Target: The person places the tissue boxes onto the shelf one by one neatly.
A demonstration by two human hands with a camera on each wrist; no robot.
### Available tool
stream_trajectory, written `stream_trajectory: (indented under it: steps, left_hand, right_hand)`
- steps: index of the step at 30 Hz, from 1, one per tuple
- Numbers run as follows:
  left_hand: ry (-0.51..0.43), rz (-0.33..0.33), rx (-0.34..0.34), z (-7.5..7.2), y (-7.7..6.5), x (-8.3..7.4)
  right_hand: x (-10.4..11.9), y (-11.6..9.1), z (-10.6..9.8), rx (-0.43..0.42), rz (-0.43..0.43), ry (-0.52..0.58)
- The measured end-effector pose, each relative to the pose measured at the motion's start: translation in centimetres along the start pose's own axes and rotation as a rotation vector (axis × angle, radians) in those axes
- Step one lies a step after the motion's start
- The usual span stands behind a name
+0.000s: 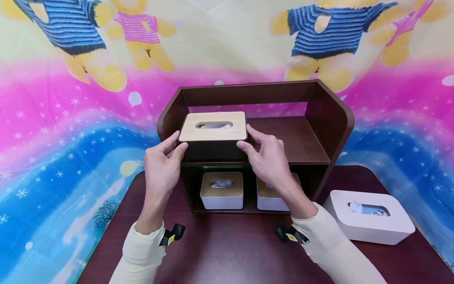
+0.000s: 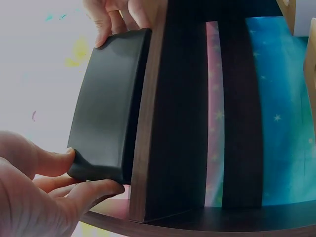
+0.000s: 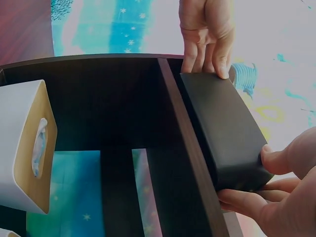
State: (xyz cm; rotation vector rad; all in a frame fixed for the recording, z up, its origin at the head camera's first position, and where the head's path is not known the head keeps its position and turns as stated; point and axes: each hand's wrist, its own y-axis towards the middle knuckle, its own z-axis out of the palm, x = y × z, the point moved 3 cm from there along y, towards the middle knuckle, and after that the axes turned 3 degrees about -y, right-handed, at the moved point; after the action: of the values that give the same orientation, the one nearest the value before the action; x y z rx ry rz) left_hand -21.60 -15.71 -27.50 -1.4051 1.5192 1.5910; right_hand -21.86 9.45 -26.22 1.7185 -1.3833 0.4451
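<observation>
A black tissue box [image 1: 214, 150] with a pale wood lid sits at the left end of the upper shelf [image 1: 283, 138] of a dark brown desk shelf. My left hand [image 1: 163, 163] grips its left end, thumb on the front face and fingers round the side. The right hand [image 1: 267, 152] grips the opposite end the same way. In the left wrist view, the box [image 2: 106, 108] shows its dark front, close over the shelf board [image 2: 148, 108]. In the right wrist view, both hands hold the box [image 3: 227, 126] by its ends.
Below, two white tissue boxes with wood lids stand in the lower compartment, one on the left [image 1: 221, 197] and one on the right [image 1: 271, 197], partly behind my right forearm. An all-white tissue box [image 1: 372, 225] rests on the table [image 1: 227, 248] at right. A printed cloth [image 1: 227, 43] hangs behind.
</observation>
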Motion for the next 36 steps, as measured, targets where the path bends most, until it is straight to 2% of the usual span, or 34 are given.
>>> stream_trajectory:
  steps: [7, 11, 16, 20, 24, 27, 36]
  left_hand:
    - [0.064, 0.042, -0.05, 0.3, -0.1, 0.4]
    - [0.071, 0.041, -0.062, 0.6, -0.2, 0.6]
    - [0.068, 0.039, -0.065, 0.7, -0.3, 0.8]
    - [0.088, 0.027, -0.047, 0.6, -0.7, 1.0]
    - [0.106, 0.011, -0.021, 0.2, -1.6, 1.0]
    - [0.08, 0.014, -0.014, -0.2, -2.5, 1.0]
    - [0.053, 0.101, -0.009, -0.7, -6.0, 0.6]
  right_hand:
    - [-0.5, 0.1, 0.6, -0.02, 0.023, -0.042]
    - [-0.6, 0.1, 0.7, -0.035, 0.018, -0.044]
    - [-0.7, 0.0, 0.8, -0.04, 0.015, -0.028]
    - [-0.8, -0.1, 0.8, -0.01, 0.024, 0.013]
    - [-1.2, -0.5, 0.6, 0.02, 0.037, 0.062]
    - [-1.6, -1.1, 0.2, 0.034, 0.022, 0.108]
    - [-2.9, -4.7, -1.8, 0.071, -0.064, 0.179]
